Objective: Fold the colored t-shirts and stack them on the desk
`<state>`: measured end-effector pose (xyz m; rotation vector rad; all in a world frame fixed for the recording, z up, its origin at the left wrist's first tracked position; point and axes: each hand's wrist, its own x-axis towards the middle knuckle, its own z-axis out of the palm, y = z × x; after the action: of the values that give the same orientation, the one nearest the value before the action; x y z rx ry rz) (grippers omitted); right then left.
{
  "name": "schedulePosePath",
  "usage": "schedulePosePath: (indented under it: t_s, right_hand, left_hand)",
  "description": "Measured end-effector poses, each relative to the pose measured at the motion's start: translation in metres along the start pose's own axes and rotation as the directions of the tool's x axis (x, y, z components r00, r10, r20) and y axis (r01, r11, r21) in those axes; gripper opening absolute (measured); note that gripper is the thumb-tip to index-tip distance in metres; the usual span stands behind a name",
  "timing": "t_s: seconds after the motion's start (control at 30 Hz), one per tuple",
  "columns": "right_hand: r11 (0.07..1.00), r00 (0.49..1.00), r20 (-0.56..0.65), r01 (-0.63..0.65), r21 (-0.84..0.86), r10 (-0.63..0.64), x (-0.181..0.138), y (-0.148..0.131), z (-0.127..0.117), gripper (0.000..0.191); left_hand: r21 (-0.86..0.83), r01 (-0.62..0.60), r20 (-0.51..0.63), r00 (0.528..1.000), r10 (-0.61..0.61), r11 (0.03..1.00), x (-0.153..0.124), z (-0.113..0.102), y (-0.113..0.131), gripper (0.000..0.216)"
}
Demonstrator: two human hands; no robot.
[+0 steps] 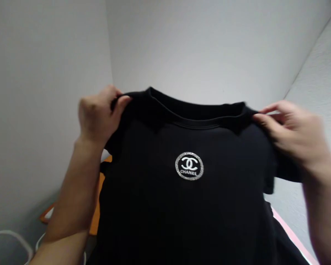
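A black short-sleeved T-shirt (pixel 160 198) hangs upright in front of me, its front facing me. On its chest is a round badge (pixel 189 166) with a glittery rim, white interlocked letters and the word CHANEL. My left hand (pixel 99 110) pinches the shoulder on the left between thumb and fingers. The opposite shoulder is pinched by my right hand (pixel 295 129), which is slightly blurred. Between the two hands the neckline is stretched wide. The lower part of the shirt runs out of the bottom of the view.
Pale walls (pixel 165 44) meet in a corner behind the shirt. Partly hidden at the lower left is an orange object (pixel 97 209), with a white cable (pixel 13 233) nearby. A pink edge (pixel 289 232) and dark fabric (pixel 283 239) show at the lower right.
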<state>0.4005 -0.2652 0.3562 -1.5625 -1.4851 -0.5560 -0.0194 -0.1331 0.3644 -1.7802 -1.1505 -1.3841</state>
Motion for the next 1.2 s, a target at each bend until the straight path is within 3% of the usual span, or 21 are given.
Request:
schedulePosePath:
  t_s: [0.1,0.17,0.23,0.33,0.43,0.53,0.6,0.67,0.77,0.93,1.0,1.07,1.17,1.2]
  right_hand:
    - [0.996,0.985,0.174,0.000,-0.091,0.016,0.008,0.018,0.073,0.025]
    - [0.967,0.944,0.297,-0.069,-0.246,0.143,-0.009,0.029,0.130,0.031]
    - [0.958,0.906,0.383,-0.074,-0.276,0.181,-0.040,0.036,0.182,0.034]
    - [0.956,0.813,0.536,-0.082,-0.283,0.228,-0.094,0.040,0.241,0.033]
    - [0.948,0.679,0.674,-0.107,-0.301,0.290,-0.142,0.046,0.277,0.045]
    - [0.929,0.568,0.742,-0.130,-0.347,0.357,-0.174,0.064,0.299,0.062]
    - [0.913,0.526,0.754,-0.126,-0.389,0.393,-0.185,0.080,0.310,0.069]
    - [0.901,0.509,0.754,-0.111,-0.420,0.414,-0.189,0.095,0.319,0.071]
    - [0.892,0.523,0.738,-0.107,-0.439,0.426,-0.185,0.113,0.331,0.070]
    - [0.891,0.514,0.734,-0.167,-0.423,0.444,-0.163,0.122,0.344,0.067]
    - [0.888,0.510,0.731,-0.191,-0.419,0.454,-0.147,0.127,0.345,0.068]
    - [0.877,0.530,0.703,-0.211,-0.432,0.474,-0.129,0.137,0.342,0.068]
    - [0.844,0.559,0.643,-0.238,-0.481,0.524,-0.108,0.155,0.330,0.059]
    - [0.829,0.558,0.626,-0.248,-0.502,0.546,-0.106,0.161,0.325,0.054]
  left_hand:
    - [0.029,-0.041,0.306,0.951,0.030,0.999,-0.016,0.082,0.000,0.051]
    - [-0.005,-0.053,0.536,0.843,0.048,0.999,-0.047,0.127,0.003,0.044]
    - [-0.037,-0.069,0.668,0.740,0.076,0.997,-0.089,0.159,0.006,0.038]
    - [-0.064,-0.055,0.803,0.590,0.084,0.996,-0.159,0.190,0.007,0.035]
    - [-0.012,0.011,0.902,0.431,0.006,1.000,-0.218,0.214,0.000,0.048]
    - [0.087,0.069,0.955,0.278,-0.103,0.994,-0.254,0.231,-0.012,0.067]
    - [0.115,0.083,0.966,0.222,-0.130,0.990,-0.268,0.239,-0.020,0.074]
    - [0.110,0.084,0.969,0.213,-0.125,0.990,-0.274,0.246,-0.024,0.074]
    - [0.092,0.072,0.964,0.243,-0.107,0.993,-0.272,0.254,-0.025,0.069]
    - [0.049,0.000,0.937,0.346,-0.046,0.999,-0.237,0.257,0.002,0.059]
    - [-0.008,-0.047,0.914,0.404,0.027,0.999,-0.221,0.243,0.032,0.058]
    - [-0.089,-0.086,0.890,0.440,0.118,0.992,-0.218,0.216,0.076,0.058]
    - [-0.267,-0.113,0.845,0.451,0.289,0.957,-0.252,0.155,0.159,0.055]
    - [-0.406,-0.112,0.763,0.504,0.404,0.907,-0.272,0.134,0.188,0.052]
